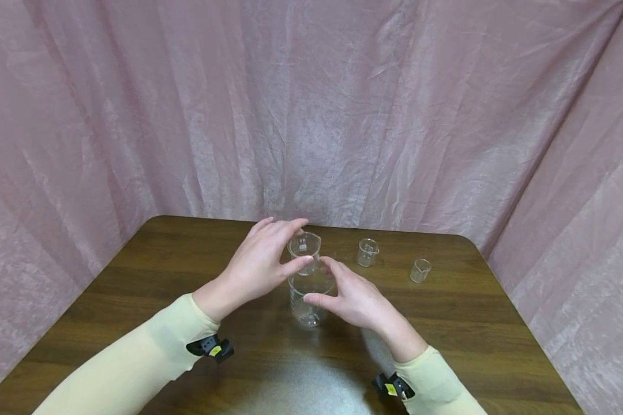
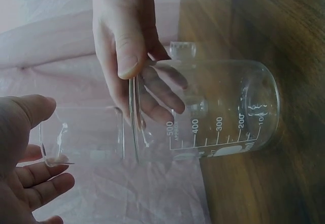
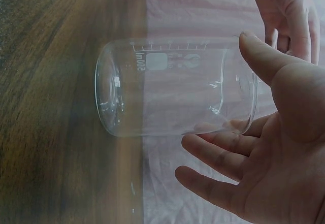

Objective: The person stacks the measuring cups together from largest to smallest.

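Observation:
My left hand (image 1: 259,253) grips a smaller clear glass beaker (image 1: 304,246) near its rim, with thumb and fingers on opposite sides. That beaker is upright, its base at the mouth of a large 500 ml beaker (image 1: 300,305). How far it reaches inside, if at all, I cannot tell. My right hand (image 1: 355,297) holds the large beaker near the top, its thumb (image 3: 259,56) on one side of the rim and fingers (image 3: 218,155) on the other. White graduations show on the large beaker in both wrist views.
Two small glass beakers stand apart on the brown wooden table (image 1: 176,276): one (image 1: 367,253) behind the right hand, a smaller one (image 1: 420,271) farther right. A pink curtain (image 1: 311,115) hangs behind the table and at its sides.

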### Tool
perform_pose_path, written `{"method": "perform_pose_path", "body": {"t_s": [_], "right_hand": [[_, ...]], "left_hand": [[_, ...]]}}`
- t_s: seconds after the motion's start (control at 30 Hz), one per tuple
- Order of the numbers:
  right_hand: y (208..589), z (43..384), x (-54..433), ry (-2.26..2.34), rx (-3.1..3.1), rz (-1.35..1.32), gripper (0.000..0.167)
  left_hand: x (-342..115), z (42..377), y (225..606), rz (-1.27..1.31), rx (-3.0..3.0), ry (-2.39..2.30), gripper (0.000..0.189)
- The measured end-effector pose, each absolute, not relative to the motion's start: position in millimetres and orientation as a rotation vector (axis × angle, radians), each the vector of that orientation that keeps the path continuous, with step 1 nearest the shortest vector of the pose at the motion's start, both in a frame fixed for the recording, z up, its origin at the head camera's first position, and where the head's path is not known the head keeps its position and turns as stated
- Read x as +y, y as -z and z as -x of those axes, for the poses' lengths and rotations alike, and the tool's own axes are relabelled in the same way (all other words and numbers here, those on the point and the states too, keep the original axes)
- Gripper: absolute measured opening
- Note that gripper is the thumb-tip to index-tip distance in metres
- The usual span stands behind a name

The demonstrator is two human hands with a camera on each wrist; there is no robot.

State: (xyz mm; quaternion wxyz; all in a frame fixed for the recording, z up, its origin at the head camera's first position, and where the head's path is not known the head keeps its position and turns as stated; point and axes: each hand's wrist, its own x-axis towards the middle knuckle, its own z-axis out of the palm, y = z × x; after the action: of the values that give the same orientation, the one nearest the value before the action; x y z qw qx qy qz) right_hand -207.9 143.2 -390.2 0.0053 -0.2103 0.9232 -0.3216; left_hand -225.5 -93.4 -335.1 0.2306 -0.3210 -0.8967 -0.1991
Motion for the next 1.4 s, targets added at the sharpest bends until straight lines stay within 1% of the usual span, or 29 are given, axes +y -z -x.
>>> {"method": "perform_pose_path", "body": {"t_s": [0.5,1.07,1.23,1.4], "right_hand": [[390,209,142,0.984,2.902,0.641,0.081],[389,208,143,0.956,2.902,0.626,0.097],[389,208,143,0.956,2.904,0.625,0.098],[389,208,143,0.966,2.903,0.627,0.095]], "left_hand": [[-91,222,339,0.923,-2.498,0.582,0.067],[-92,223,344,0.986,-2.52,0.628,0.067],[-93,223,344,0.983,-2.54,0.636,0.067],[-93,223,346,0.985,-2.558,0.624,0.066]]}}
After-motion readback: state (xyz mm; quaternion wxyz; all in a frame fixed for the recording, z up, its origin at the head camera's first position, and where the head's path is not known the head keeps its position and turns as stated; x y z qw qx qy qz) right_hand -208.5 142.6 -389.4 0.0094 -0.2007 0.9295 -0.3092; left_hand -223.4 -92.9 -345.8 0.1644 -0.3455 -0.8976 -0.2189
